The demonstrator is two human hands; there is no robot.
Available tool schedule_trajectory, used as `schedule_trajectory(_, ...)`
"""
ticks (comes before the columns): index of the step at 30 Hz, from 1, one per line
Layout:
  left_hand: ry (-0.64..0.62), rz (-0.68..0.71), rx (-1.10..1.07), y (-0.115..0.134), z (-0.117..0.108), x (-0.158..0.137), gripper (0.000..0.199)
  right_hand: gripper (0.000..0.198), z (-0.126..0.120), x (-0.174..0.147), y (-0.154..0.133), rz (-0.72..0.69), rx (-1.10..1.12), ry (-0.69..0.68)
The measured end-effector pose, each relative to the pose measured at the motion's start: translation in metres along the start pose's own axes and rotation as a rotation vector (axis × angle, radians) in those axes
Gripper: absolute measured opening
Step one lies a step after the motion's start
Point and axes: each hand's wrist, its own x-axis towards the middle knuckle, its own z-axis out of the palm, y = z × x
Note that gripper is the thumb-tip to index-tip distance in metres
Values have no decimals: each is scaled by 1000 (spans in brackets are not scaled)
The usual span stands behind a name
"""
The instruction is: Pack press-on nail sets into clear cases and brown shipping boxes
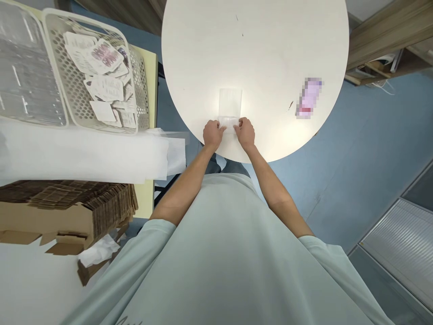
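Observation:
A thin, whitish translucent sheet or pouch (230, 103) lies flat near the front edge of the round white table (270, 40). Its near end forms a shinier band, like a folded-over flap; whether it is one piece or two I cannot tell. My left hand (214, 133) grips the left side of this near end, fingers curled and thumb on top. On the opposite side, my right hand (246, 133) pinches the right edge in the same way. Both forearms reach in from below, and the fingertips are partly hidden.
Left of me, a side table (146, 201) bears a perforated white basket (140, 76) of printed cards, a bin of clear plastic packs (34, 72), white sheets (101, 155) and flattened cardboard boxes (108, 203). A blurred pinkish object (309, 97) lies on the round table's right side.

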Motion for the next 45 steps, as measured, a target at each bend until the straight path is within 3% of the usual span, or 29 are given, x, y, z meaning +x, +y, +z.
schedule_trajectory(3, 32, 177, -2, 2, -1, 10, 54, 46, -4, 4, -10, -172, -43, 10)
schedule_trajectory(6, -131, 424, 26, 2, -4, 20, 68, 54, -10, 3, -14, -315, -71, -93)
schedule_trajectory(8, -231, 499, 80, -1, -7, 23, 72, 57, -13, 1, -12, -339, -88, -148)
schedule_trajectory(15, -250, 517, 194, -13, -11, -1, 76, 61, -14, -22, 4, -334, -109, -184)
schedule_trajectory(21, -303, 533, 177, -29, -13, -38, 87, 73, -11, -63, 13, -393, -152, -267)
schedule_trajectory(24, -330, 510, 158, -35, -16, -57, 91, 67, -11, -84, 17, -415, -160, -299)
schedule_trajectory(29, -291, 387, 87, -33, -19, -66, 74, 62, -13, -92, 20, -400, -111, -294)
schedule_trajectory(34, -204, 237, -61, -25, -24, -50, 49, 58, -13, -72, 14, -256, -41, -199)
schedule_trajectory(38, -106, 52, -45, -19, -24, -31, 23, 49, -13, -50, 7, -139, 33, -134)
schedule_trajectory(45, -44, -15, -18, -7, -18, 0, 32, 41, -6, -19, -4, 34, 49, -48)
